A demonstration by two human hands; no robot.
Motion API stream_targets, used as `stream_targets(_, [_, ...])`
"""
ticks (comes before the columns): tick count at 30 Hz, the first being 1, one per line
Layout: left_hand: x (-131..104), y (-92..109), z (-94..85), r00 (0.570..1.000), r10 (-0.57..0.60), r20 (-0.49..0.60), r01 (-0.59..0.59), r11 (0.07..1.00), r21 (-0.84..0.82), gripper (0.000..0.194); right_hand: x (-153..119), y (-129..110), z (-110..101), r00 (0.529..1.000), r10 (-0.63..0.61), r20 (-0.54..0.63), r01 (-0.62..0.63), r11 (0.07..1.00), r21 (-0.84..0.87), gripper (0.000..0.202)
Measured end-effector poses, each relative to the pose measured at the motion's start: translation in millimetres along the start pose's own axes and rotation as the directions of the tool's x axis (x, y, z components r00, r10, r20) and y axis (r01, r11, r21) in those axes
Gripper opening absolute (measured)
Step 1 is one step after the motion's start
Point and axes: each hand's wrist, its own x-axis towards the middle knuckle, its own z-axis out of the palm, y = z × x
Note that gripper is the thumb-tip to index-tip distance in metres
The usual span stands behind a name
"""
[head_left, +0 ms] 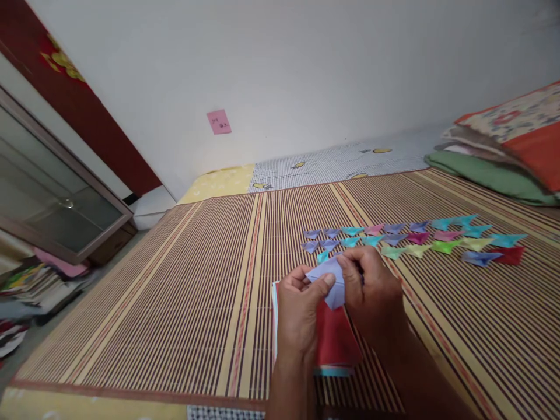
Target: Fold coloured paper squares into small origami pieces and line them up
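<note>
Left hand [298,312] and right hand [377,294] pinched part-folded lilac paper [336,290]. Folded pieces [445,247] done, far right; paper stack [336,338] lay unfolded, near.

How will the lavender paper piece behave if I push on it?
The lavender paper, pinched between the left hand and right hand, looks thin and likely light, so it would probably give easily. Its folded edges may stiffen it a little, though a hard push could crease it.
</note>
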Motion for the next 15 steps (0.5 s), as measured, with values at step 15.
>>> stream_targets(15, [-3.3, 8.0, -8.1, 0.99, 0.033, 0.134, -0.052, 0.988, 0.144, 0.026, 4.5, 4.3, -4.5, 0.999, -0.001, -0.054, 0.004, 0.999, 0.047, 0.01])
